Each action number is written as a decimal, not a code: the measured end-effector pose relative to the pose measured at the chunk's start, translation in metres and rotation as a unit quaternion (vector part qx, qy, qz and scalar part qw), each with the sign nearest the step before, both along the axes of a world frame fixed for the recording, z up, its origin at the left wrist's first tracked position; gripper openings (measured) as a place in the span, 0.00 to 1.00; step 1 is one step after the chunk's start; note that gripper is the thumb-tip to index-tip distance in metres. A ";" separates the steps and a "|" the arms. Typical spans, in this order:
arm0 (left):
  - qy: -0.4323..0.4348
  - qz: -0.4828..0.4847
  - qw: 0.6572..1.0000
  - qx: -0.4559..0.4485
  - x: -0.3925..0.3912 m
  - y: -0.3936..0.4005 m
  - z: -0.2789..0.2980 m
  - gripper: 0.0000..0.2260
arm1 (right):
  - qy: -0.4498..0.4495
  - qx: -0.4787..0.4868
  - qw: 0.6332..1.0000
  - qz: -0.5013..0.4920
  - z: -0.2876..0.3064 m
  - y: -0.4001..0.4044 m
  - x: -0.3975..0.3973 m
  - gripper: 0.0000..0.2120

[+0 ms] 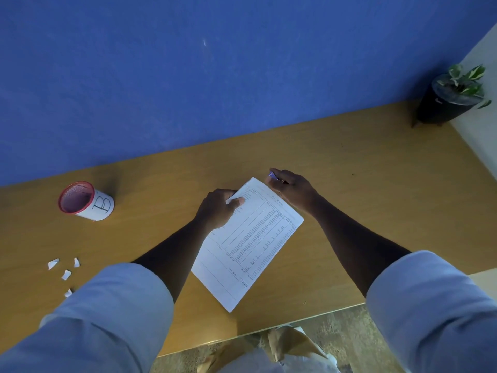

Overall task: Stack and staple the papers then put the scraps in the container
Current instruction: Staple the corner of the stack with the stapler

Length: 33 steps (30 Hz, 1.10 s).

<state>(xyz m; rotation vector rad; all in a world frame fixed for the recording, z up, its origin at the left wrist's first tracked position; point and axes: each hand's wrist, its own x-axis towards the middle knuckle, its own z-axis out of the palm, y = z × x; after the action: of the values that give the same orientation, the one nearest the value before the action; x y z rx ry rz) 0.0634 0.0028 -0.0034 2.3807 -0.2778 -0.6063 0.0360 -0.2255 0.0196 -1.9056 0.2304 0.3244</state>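
A stack of printed papers (250, 246) lies slanted on the wooden desk (363, 168) in front of me. My left hand (217, 208) pinches the stack's far left edge, thumb on top. My right hand (293, 187) grips a small stapler (273, 175) just beyond the stack's far corner; most of the stapler is hidden in the hand. Several white paper scraps (66, 274) lie on the desk at the near left. A white container with a red rim and the letter B (88, 201) stands at the far left, its mouth open.
A blue wall (215, 76) runs along the desk's far edge. A small plant in a black pot (449, 100) stands in the far right corner. The desk's near edge crosses below the papers, with floor beyond it.
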 end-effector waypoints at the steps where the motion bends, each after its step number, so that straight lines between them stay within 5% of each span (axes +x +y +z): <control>1: 0.001 0.001 1.000 0.002 0.000 0.000 0.001 0.17 | -0.007 -0.005 1.000 0.013 0.002 0.000 0.000 0.11; 15: -0.006 0.005 1.000 0.024 0.001 -0.005 0.003 0.17 | -0.085 -0.102 0.978 0.160 0.006 0.008 0.021 0.24; 33: -0.011 -0.001 0.999 0.032 0.000 -0.008 0.009 0.17 | -0.142 -0.195 0.948 0.207 0.011 0.014 0.026 0.18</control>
<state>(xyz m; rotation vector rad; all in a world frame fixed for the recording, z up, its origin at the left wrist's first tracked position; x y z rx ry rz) 0.0636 -0.0053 0.0056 2.4501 -0.2736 -0.5982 0.0623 -0.2115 0.0302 -2.3631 -0.3296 0.2904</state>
